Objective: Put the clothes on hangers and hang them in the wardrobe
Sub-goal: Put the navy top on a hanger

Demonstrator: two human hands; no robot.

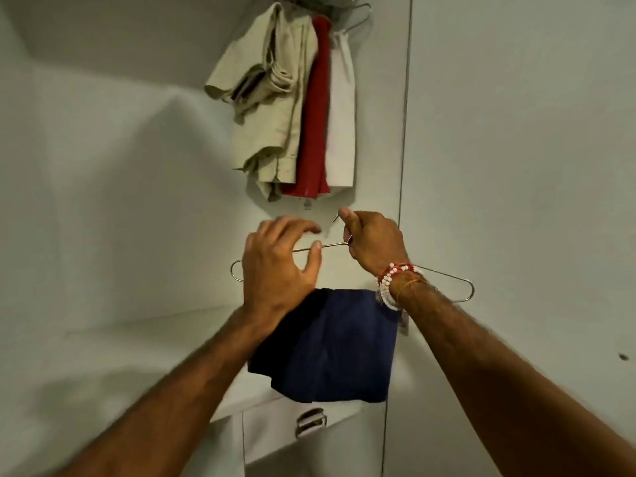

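A thin metal hanger (451, 277) hangs level in front of me inside the white wardrobe. A folded navy blue cloth (330, 346) is draped over its lower bar. My right hand (373, 244) grips the hanger's neck just below the hook, with beaded bracelets on the wrist. My left hand (278, 266) hovers at the hanger's left shoulder with spread, curved fingers; its thumb tip touches the upper wire. Whether the fingers hold the wire I cannot tell. Above, a beige garment (268, 98), a red one (315, 108) and a white one (342, 111) hang on hangers.
The wardrobe's white side wall (516, 132) rises on the right and its back panel (103, 166) on the left. Below the navy cloth runs a white shelf (137, 356) with a drawer and a metal handle (309, 421).
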